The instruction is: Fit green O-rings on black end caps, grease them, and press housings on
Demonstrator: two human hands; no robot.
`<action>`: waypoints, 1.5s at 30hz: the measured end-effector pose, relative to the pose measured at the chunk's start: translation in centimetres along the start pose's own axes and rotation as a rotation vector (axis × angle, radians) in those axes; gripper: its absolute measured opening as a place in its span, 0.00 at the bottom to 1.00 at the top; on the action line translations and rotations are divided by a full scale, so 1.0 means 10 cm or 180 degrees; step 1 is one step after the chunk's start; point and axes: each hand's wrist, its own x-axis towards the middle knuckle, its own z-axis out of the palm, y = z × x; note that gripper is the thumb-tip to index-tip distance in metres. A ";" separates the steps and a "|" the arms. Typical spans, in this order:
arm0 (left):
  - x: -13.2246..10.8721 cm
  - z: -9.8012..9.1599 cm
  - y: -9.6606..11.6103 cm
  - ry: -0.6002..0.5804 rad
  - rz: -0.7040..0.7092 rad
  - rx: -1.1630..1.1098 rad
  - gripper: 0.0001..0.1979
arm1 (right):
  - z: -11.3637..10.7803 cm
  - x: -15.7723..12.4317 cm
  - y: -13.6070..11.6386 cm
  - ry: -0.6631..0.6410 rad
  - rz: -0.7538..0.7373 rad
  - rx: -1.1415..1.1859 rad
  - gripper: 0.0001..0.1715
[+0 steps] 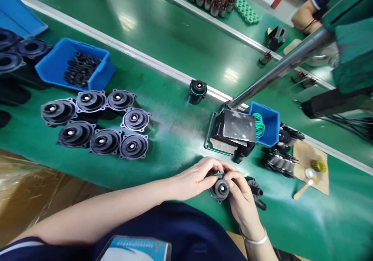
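A round black motor housing (220,191) with a pale centre pin stands at the table's near edge, between my two hands. My left hand (201,177) grips its left side, thumb on the upper rim. From the right, the fingers of my right hand (240,189) are closed around the same part. A bit of green sealing ring (218,174) shows at its top edge, partly hidden by my fingers. Just right of my right hand lie black ribbed plastic pieces with pipe stubs (256,193). Another housing with a green ring (198,91) stands farther back.
Several flanged housings (101,141) stand in rows at left, near a blue bin (100,72) of small black parts. Ahead are a dark metal block (236,125), a blue bin of green rings (272,125) and a metal pole (279,70). A brush (303,189) lies right; a co-worker's arm (305,18) is beyond.
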 end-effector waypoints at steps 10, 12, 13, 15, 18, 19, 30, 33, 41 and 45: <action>0.20 -0.04 -0.10 -0.0265 0.0031 -0.0553 0.14 | 0.07 0.09 -0.14 -0.0180 -0.0389 -0.0306 0.07; 0.13 -0.01 -0.15 -0.0103 0.0163 -0.0740 0.14 | 0.02 -0.02 -0.24 -0.0058 -0.0739 -0.0773 0.10; 0.09 0.00 -0.18 -0.0045 0.0272 -0.0751 0.15 | -0.03 -0.08 -0.29 0.0226 -0.1035 -0.1020 0.12; 0.00 0.02 -0.23 0.0006 0.0551 -0.0479 0.24 | -0.17 -0.18 -0.33 0.1166 -0.1692 -0.1575 0.16; -0.10 0.08 -0.27 0.0152 0.0795 0.0456 0.45 | -0.43 -0.20 -0.22 0.2198 -0.1950 -0.2574 0.26; -0.11 0.12 -0.28 0.0251 0.0805 0.0729 0.48 | -0.50 -0.18 -0.14 0.2192 -0.1842 -0.2820 0.27; -0.12 0.27 -0.36 0.0771 0.0617 0.1124 0.38 | -0.61 -0.43 0.24 0.1741 -0.1615 -0.3372 0.15; -0.12 0.25 -0.34 0.0703 0.0655 0.1169 0.39 | -0.66 -0.41 0.30 0.1686 -0.1511 -0.3234 0.13; -0.12 0.24 -0.32 0.0723 0.0808 0.1222 0.37 | -0.56 -0.31 -0.11 0.1447 -0.1319 -0.2762 0.15; -0.12 0.24 -0.34 0.0724 0.0931 0.1193 0.37 | -0.24 -0.40 -0.52 0.1099 -0.1651 -0.2689 0.13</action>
